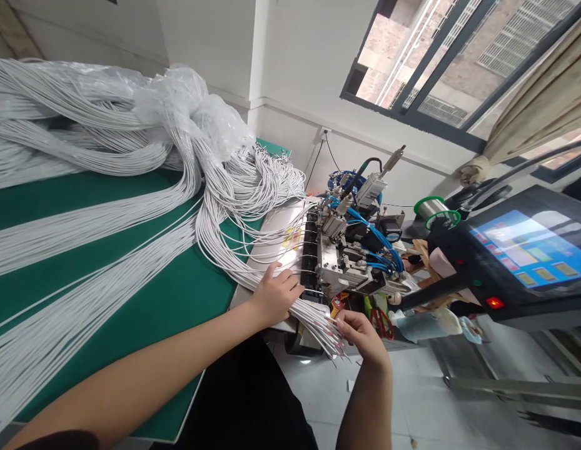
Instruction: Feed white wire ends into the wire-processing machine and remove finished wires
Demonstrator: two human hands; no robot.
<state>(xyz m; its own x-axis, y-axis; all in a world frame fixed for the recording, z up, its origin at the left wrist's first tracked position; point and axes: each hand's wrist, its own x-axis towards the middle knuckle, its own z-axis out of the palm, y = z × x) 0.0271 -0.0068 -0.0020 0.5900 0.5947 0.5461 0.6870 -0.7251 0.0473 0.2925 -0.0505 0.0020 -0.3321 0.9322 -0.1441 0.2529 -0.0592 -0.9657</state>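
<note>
My left hand (277, 295) lies palm down over a thick bundle of white cables (224, 250), fingers somewhat spread and its fingertips close to the black feed strip of a machine (339, 244). The thumb is hidden underneath. Beyond that hand, the loose cable ends (321, 328), some with reddish tips, fan out over the edge. My right hand (363, 337) is beside these ends, thumb and forefinger pinched together at what looks like a single cable end. Several single cables run across the metal plate (274, 247) into the machine's strip.
More white cable bundles (84, 222), partly wrapped in clear plastic (191, 103), cover the green table (163, 312). At the right stand a control screen (534, 250) and a solder wire spool (435, 211). Red-handled scissors (381, 322) lie below the machine.
</note>
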